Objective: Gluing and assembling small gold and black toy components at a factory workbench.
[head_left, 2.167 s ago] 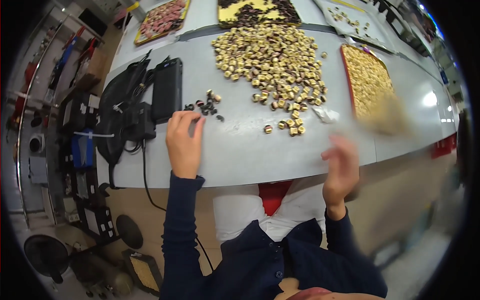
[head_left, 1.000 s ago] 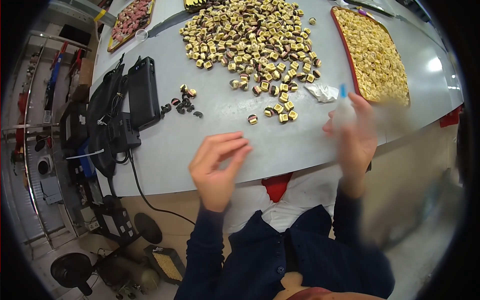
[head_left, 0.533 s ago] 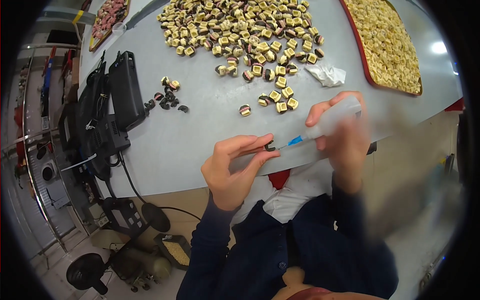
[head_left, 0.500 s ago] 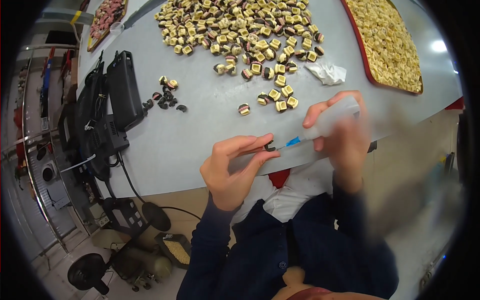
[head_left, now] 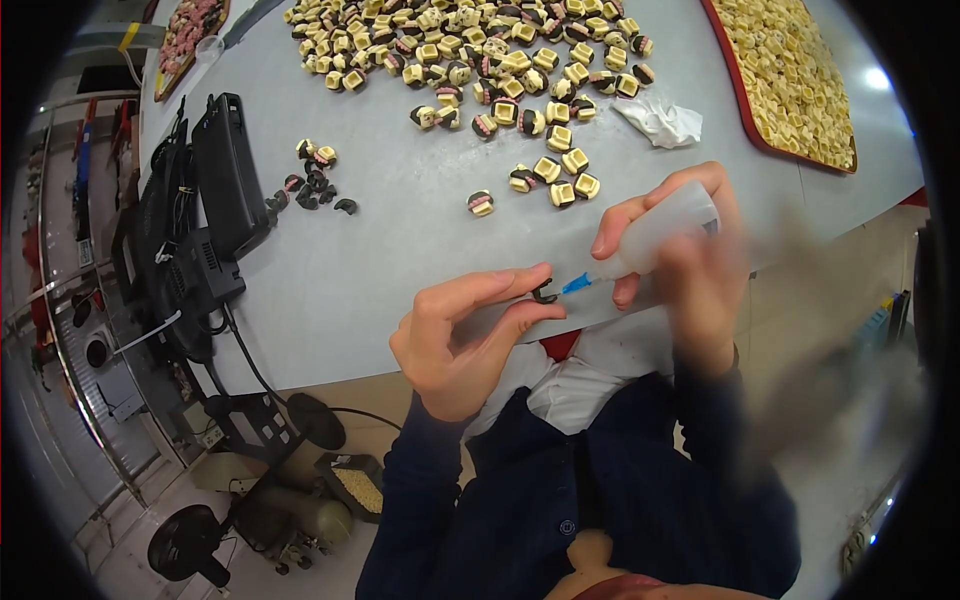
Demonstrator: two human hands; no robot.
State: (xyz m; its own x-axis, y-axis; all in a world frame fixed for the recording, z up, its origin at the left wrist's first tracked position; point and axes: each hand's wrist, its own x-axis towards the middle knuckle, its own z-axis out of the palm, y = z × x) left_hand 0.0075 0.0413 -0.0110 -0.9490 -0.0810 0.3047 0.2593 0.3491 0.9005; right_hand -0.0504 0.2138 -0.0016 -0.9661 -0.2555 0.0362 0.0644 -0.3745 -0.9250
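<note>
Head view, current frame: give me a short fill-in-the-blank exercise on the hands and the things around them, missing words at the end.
1. The left hand pinches a small piece coloured ____.
2. The right hand grips a whitish bottle whose tip is mostly ____.
3. The tray of pale pieces has a ____ rim.
4. The crumpled white tissue lies to the ____ of the tray.

Missing words: black; blue; red; left.

Crumpled white tissue (head_left: 663, 122), oblong black case (head_left: 226, 170), round black disc (head_left: 316, 421)

Wide head-worn fisheye view, near and downward over the grey table (head_left: 340, 290)
</note>
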